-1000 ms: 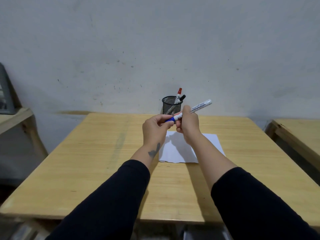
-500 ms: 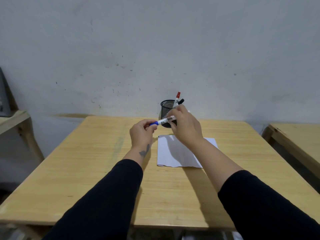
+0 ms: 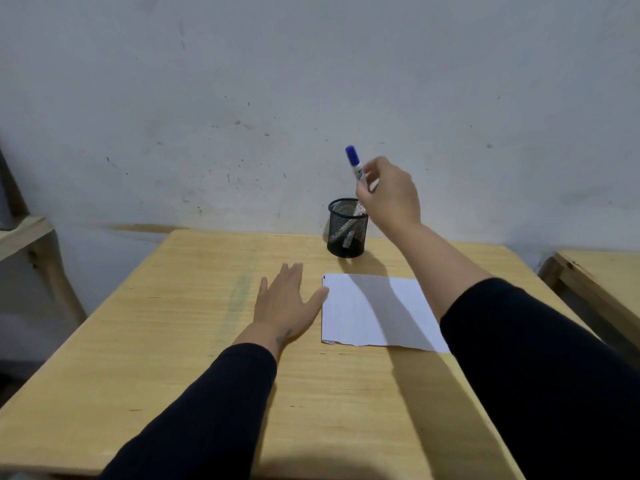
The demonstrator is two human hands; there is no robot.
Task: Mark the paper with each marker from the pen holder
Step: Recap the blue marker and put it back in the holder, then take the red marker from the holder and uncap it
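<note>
Now the right hand (image 3: 389,194), clamped on the blue marker (image 3: 356,171) above the pen holder (image 3: 346,228), should lower it straight in; the left hand (image 3: 284,301) lies spread flat, empty, beside the paper (image 3: 374,317).

My left hand (image 3: 284,299) has let go of the blue marker (image 3: 356,169) and now lies flat on the table (image 3: 166,323), thumb at the paper (image 3: 374,313) edge. My right hand (image 3: 389,194) has carried the capped marker over the pen holder (image 3: 347,227), cap up.
</note>
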